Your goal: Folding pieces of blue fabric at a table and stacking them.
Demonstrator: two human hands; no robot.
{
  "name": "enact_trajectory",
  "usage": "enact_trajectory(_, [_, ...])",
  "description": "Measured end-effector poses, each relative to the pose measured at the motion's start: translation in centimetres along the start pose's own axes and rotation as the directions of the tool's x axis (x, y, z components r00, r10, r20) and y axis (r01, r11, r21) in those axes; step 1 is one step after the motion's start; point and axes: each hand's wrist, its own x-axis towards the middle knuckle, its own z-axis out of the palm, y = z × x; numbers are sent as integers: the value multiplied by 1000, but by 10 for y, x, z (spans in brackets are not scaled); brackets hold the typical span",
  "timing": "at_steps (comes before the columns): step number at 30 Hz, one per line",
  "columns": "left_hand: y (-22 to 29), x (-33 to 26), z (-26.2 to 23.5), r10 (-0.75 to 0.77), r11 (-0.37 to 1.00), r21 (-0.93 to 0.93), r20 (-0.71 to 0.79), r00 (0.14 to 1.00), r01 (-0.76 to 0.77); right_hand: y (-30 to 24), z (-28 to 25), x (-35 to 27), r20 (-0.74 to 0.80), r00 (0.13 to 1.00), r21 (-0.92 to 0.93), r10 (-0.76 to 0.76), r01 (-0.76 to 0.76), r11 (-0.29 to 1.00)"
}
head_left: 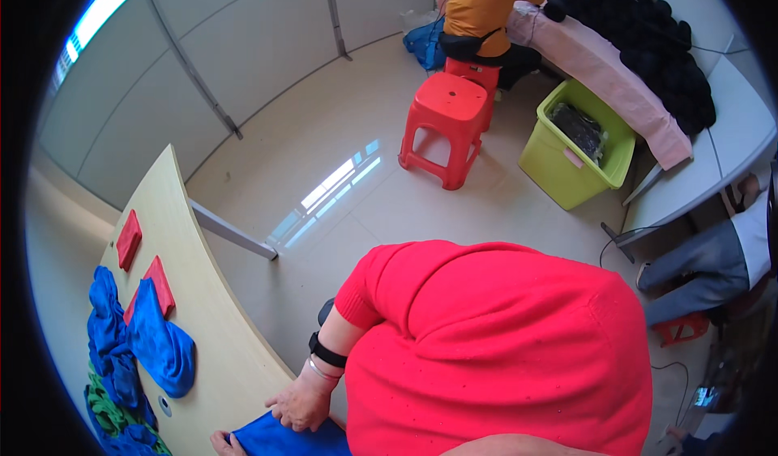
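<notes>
A bright blue cloth [279, 438] lies on the pale wood table [219, 318] at the lower edge, partly cut off by the frame. My right hand [301, 401], with a black band and a silver bracelet at the wrist, rests on it with fingers apart. At the cloth's left corner, my left hand [227, 445] pinches the edge between thumb and fingers; most of this hand is out of view. Farther along the table lie a crumpled blue cloth [162, 346], a red folded cloth [129, 241] and another red piece [162, 287] partly under the blue one.
More blue cloth [113, 351] and green cloth [109, 407] line the table's far edge. Red stools [446, 115], a lime-green bin [567, 160] and a seated person in orange [486, 10] are beyond. Black rounded items [648, 42] cover a side table. Another person sits at right [705, 269].
</notes>
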Motion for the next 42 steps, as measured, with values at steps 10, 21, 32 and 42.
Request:
enact_trajectory(10, [79,-110,-17,-311,945,147,110,944,293,-10,3,33,66,998,-34,-21,23,999])
enact_trajectory(21, [146,-224,-3,-283,923,260,-38,958,283,26,-14,-8,135,973,-85,188,-177,980])
enact_trajectory(32, [111,-244,72,-108,951,276,-130,986,141,-11,-11,-8,162,984,-54,79,-71,996])
enact_trajectory(42, [228,-298,34,-514,857,-48,-146,845,513,4,-46,-30,182,979,112,91,-113,987])
